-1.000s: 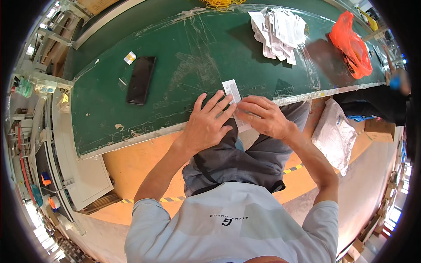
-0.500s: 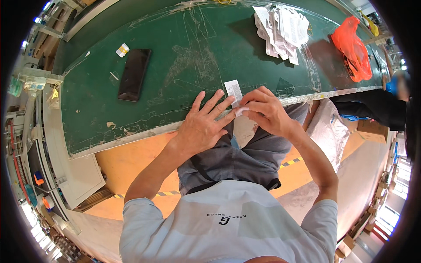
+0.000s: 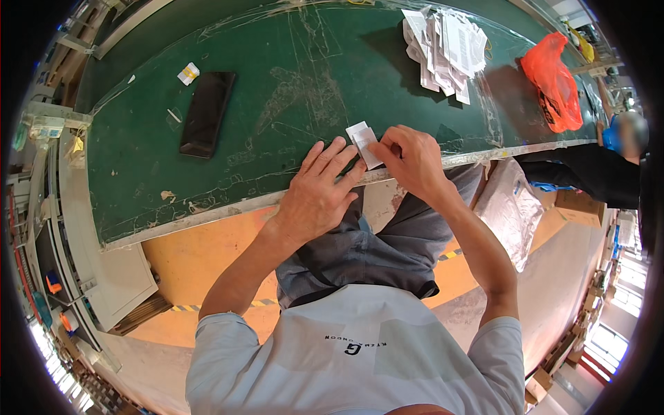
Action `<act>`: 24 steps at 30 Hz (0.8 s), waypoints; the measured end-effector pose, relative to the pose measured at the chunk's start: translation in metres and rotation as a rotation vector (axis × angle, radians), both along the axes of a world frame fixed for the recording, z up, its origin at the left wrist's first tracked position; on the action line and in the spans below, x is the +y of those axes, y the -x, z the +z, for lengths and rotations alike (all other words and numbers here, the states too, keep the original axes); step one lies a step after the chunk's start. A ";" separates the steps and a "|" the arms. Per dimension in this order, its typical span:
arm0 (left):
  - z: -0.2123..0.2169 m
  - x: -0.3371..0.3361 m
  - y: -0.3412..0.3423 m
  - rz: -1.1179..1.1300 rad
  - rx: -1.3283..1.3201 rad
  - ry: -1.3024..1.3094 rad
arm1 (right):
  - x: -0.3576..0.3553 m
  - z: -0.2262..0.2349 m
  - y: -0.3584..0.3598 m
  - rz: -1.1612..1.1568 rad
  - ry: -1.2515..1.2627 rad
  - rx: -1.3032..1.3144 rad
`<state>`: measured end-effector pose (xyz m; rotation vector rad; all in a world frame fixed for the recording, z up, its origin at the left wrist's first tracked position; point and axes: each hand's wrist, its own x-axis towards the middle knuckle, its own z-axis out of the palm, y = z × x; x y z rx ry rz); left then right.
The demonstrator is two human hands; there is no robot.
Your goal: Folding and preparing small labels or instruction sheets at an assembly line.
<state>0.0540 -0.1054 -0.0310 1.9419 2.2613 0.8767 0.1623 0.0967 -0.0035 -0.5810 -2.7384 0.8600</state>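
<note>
A small white printed paper slip point(image 3: 364, 144) lies on the green tabletop near its front edge, its lower part folded up over the rest. My left hand point(image 3: 319, 190) rests palm down at the table edge, open, with fingers stretched out and fingertips beside the slip's left side. From the right, my right hand point(image 3: 413, 160) is closed at the slip, its thumb pressed on the fold and its other fingers curled. The fingertips partly hide the slip's right edge. Farther back on the right sits a loose pile of similar white printed papers point(image 3: 453, 52).
A black phone point(image 3: 207, 114) and a small white-and-yellow packet point(image 3: 187, 74) lie at the left on the green table point(image 3: 277, 149). Toward the right end is a red plastic bag point(image 3: 553, 79). Another person's dark-clothed arm point(image 3: 588, 173) shows at the far right, above a cardboard box point(image 3: 579, 207).
The slip's near end has been folded up over its far part. My right hand has moved slightly up with its thumb onto the fold; my left hand stays beside the slip.
</note>
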 end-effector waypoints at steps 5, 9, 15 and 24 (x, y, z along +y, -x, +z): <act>0.004 0.001 -0.003 0.007 -0.017 -0.007 | -0.001 0.000 -0.001 -0.007 -0.022 0.012; 0.005 -0.001 -0.003 -0.013 0.006 0.002 | -0.003 0.003 -0.007 -0.010 0.016 0.063; 0.002 0.000 -0.003 -0.023 0.034 -0.002 | -0.004 0.006 -0.012 -0.007 0.010 -0.005; -0.001 -0.002 -0.003 -0.085 0.065 -0.006 | -0.008 0.015 -0.022 -0.044 0.146 -0.083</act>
